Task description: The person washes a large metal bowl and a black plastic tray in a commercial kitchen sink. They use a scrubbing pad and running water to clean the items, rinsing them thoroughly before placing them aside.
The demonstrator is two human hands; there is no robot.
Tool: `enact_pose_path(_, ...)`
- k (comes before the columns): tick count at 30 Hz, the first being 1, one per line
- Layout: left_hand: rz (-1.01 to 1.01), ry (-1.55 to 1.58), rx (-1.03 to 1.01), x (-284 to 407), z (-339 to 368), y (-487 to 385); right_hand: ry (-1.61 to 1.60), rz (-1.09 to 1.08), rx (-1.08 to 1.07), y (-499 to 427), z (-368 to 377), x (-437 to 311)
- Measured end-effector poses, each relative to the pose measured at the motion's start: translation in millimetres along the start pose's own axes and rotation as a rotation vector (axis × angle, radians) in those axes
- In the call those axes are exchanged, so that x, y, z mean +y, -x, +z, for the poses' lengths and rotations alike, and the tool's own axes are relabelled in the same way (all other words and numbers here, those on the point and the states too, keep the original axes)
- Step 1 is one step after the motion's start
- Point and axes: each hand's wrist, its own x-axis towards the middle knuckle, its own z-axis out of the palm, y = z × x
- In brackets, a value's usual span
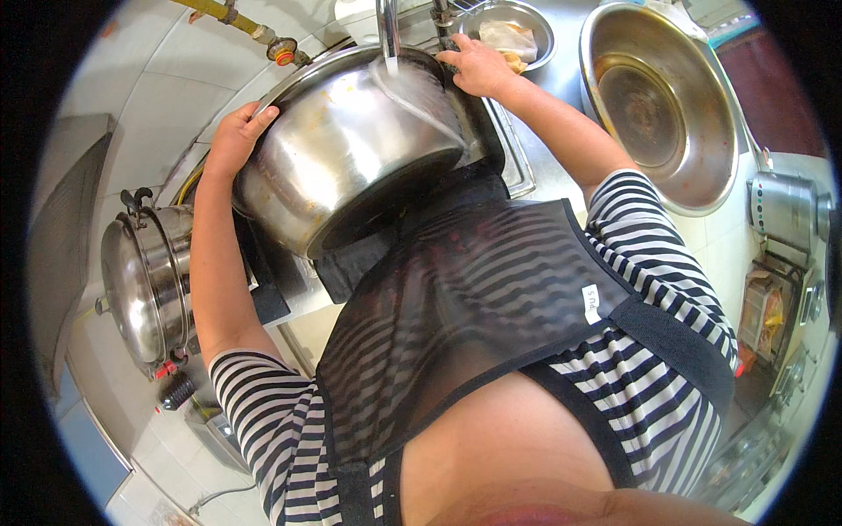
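A large stainless steel basin (pixel 329 158) stands tilted on its side over the sink, its outer wall towards me. Water runs from the metal faucet (pixel 389 39) onto that wall and spreads down it. My left hand (pixel 240 135) grips the basin's rim at the left, thumb on the outside. My right hand (pixel 479 66) is at the basin's right edge with its fingers apart, beside the faucet fittings; I see nothing held in it. Near that hand, a small metal bowl (pixel 547 41) holds a pale folded cloth or pad (pixel 508 41) and a yellowish piece.
Another large steel basin (pixel 707 118) rests on the counter at the right. A lidded steel pot (pixel 141 283) stands at the left. A yellow pipe with a valve (pixel 281 52) runs along the tiled wall. A steel appliance (pixel 783 207) is at the far right.
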Motion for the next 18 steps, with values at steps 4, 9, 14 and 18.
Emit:
enact_pose_path(4,0.012,0.006,-0.002,1.8,0.2,3.3,0.043,0.038,-0.070,-2.2,-3.7,-8.7)
enact_pose_path(9,-0.044,-0.085,0.008,10.6,-0.2,7.6,0.031,0.120,-0.011,-6.0,4.4,-7.0)
enact_pose_path(14,-0.010,-0.037,-0.008,2.2,1.0,4.6,-0.037,0.091,0.173,-1.6,23.5,5.7)
enact_pose_path(18,-0.003,-0.071,0.031,8.7,1.8,8.9,-0.122,0.165,0.264,3.3,24.7,9.4)
